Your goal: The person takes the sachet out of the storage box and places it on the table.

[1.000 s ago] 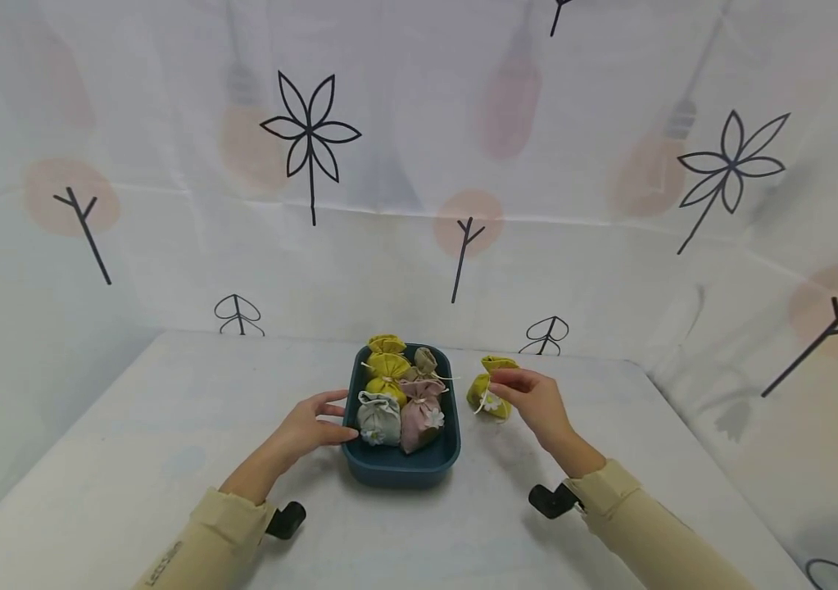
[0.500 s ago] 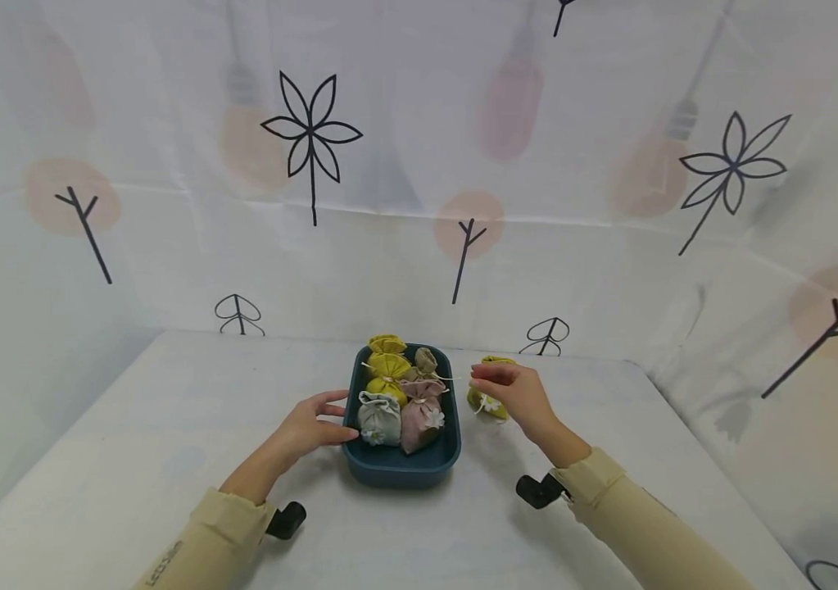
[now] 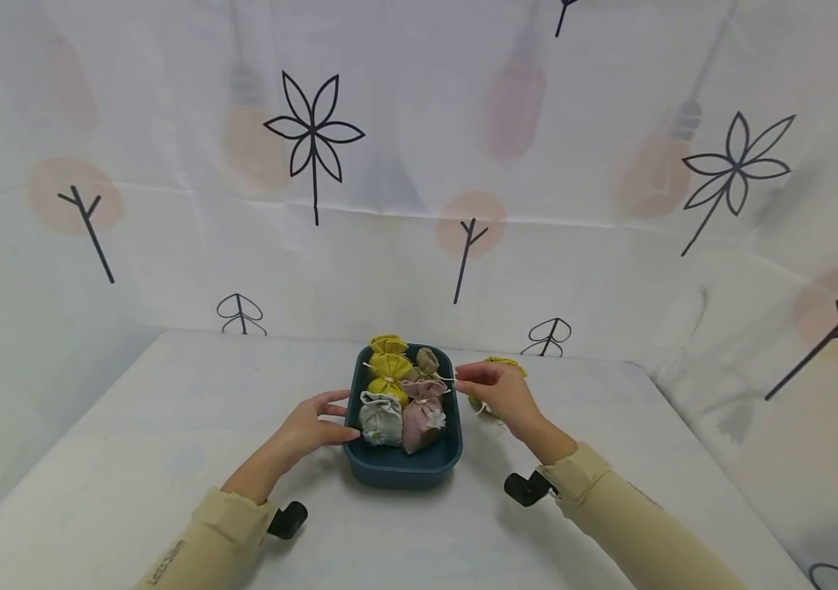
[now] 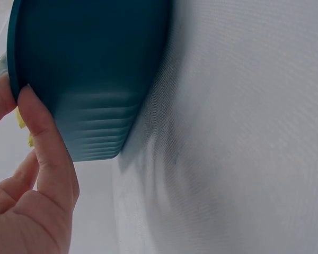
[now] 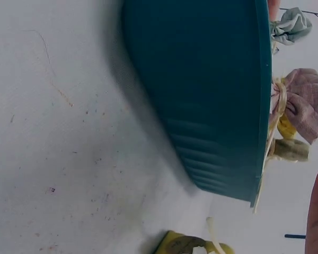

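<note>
My left hand (image 3: 308, 428) grips the left rim of a dark teal bin (image 3: 400, 475), thumb over the edge and fingers against the outer wall. Inside lie small drawstring pouches: yellow ones (image 3: 390, 378) at the back left, a brown one (image 3: 427, 360) at the back right, a pale grey-blue one (image 3: 380, 422) and a pink one (image 3: 419, 428) with a white flower in front. My right hand (image 3: 501, 395) hovers at the bin's right rim, fingers extended and fingertips near the brown pouch's cord. More yellow cloth (image 5: 193, 244) with a cord lies on the table, partly hidden behind that hand.
The bin stands on a table covered in white cloth (image 3: 168, 426). A printed white curtain (image 3: 573, 270) rises behind the table's back edge and along the sides. Black wrist cameras (image 3: 529, 489) jut from both cuffs.
My right hand has moved left from above the yellow cloth on the table to the bin's right rim. My left hand and the bin have stayed put.
</note>
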`<state>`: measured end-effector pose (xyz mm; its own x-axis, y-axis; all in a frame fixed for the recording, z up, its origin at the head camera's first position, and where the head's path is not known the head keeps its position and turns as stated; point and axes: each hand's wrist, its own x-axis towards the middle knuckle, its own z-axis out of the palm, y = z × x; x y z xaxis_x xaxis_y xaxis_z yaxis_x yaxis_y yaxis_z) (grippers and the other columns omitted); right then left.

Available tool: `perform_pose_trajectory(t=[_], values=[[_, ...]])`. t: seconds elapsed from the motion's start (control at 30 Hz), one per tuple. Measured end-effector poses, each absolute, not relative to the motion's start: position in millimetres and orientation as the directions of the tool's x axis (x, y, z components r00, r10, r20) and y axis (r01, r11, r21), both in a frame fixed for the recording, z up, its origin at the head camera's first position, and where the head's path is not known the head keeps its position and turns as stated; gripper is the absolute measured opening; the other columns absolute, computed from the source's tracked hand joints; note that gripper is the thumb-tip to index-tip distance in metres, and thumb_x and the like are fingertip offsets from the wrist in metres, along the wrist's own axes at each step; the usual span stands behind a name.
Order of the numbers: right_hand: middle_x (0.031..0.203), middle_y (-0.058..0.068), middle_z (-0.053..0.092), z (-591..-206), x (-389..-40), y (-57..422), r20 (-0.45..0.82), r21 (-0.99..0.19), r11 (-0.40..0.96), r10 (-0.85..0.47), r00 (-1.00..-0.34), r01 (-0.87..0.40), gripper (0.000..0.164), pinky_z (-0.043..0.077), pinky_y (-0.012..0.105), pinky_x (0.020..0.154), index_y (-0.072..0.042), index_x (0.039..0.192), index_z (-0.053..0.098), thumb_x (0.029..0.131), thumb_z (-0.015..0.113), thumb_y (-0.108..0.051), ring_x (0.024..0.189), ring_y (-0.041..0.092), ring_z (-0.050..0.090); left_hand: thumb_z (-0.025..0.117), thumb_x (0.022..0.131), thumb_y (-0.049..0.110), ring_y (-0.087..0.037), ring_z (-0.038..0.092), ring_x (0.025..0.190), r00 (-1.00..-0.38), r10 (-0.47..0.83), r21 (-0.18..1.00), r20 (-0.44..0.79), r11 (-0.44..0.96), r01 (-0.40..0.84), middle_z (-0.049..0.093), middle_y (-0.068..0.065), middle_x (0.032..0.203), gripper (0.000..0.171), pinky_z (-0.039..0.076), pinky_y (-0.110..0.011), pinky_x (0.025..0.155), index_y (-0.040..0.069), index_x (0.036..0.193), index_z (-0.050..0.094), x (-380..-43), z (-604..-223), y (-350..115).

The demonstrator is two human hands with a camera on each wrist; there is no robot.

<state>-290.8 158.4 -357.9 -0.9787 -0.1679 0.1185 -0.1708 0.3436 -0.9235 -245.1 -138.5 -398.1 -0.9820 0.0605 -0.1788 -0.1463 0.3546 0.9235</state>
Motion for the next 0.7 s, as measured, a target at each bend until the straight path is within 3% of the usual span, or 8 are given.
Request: perform_pose_trajectory(t=[0.4, 0.7], values=[[0.104, 0.008, 0.067, -354.9, -294.2, 144.6, 0.083, -0.903, 0.397, -0.22, -0.972, -0.167, 0.034, 0.051, 0.034, 0.082, -0.002, 0.108, 0.068, 0.079, 0.075, -0.018, 0.094, 0.019, 0.062, 0.08, 0.074, 0.02, -0.019, 0.061, 0.091, -0.981, 0.051, 0.922, -0.186, 0.355, -0.156, 0.053, -0.013, 0.123, 0.074, 0.05, -0.044, 0.083, 0.016, 0.138, 0.045, -244.7, -397.5, -138.8], [0.102, 0.008, 0.068, -352.6, -294.9, 138.1, 0.1, -0.889, 0.41, -0.259, -0.961, -0.203, 0.032, 0.051, 0.034, 0.082, -0.002, 0.107, 0.068, 0.079, 0.075, -0.017, 0.093, 0.02, 0.062, 0.081, 0.073, 0.022, -0.02, 0.061, 0.092, -0.981, 0.051, 0.919, -0.185, 0.362, -0.155, 0.053, -0.013, 0.123, 0.074, 0.049, -0.045, 0.084, 0.017, 0.137, 0.045, -246.1, -399.9, -138.1]])
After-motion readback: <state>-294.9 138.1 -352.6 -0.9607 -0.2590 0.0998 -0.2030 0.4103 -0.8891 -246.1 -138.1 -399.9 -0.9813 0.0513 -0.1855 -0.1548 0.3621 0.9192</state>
